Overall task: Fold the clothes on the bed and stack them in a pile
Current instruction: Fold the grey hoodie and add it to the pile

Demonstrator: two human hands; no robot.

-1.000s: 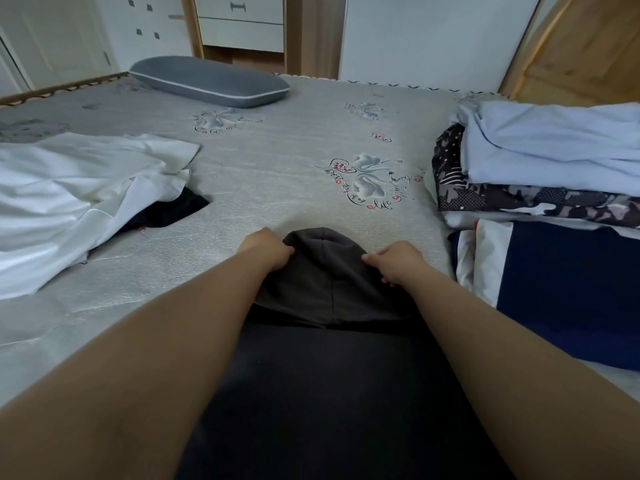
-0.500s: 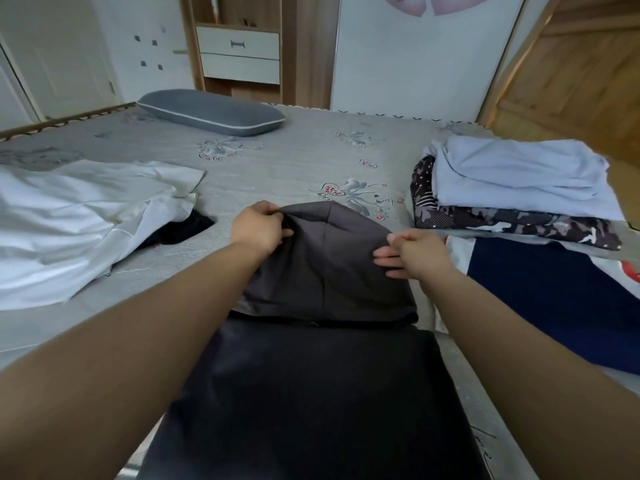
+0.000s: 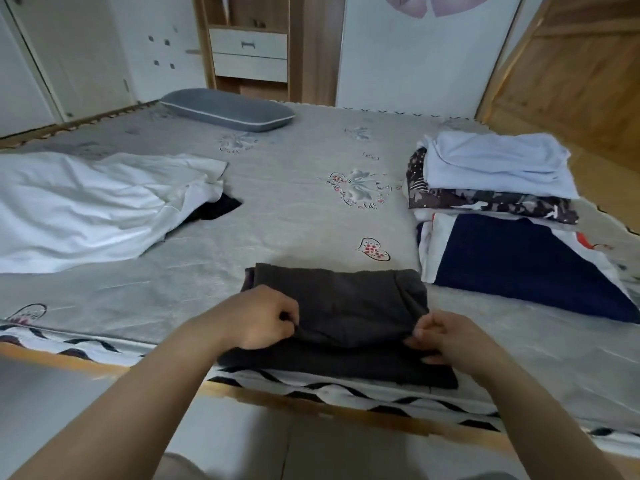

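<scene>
Two hands work at the near edge of the bed (image 3: 294, 216), each pinching the same dark grey garment (image 3: 349, 306). The left hand (image 3: 258, 318) has its fingers curled over the garment's left side, gripping the edge of the top layer. The right hand (image 3: 445, 337) pinches that layer at its right corner between thumb and fingers. The garment lies folded over on itself in a roughly rectangular block, its upper layer slightly raised along the near fold where both hands hold it, and its lower layer reaches the patterned border at the bed's edge.

Just beyond and to the right of it sits a pile of folded clothes (image 3: 502, 202): a pale blue piece (image 3: 495, 161) on top, a dark patterned piece (image 3: 485, 202) beneath it, and at the bottom a navy piece with white trim (image 3: 519, 261) that spreads wider than the rest. The garment's far right corner lies near this pile but apart from it.

On the left side of the bed a rumpled white garment (image 3: 93, 206) lies unfolded, with a bit of black cloth (image 3: 218, 209) showing from under its right edge. A grey pillow (image 3: 227, 110) rests at the far end of the bed, in front of a wooden cabinet with white drawers (image 3: 249, 55).
</scene>
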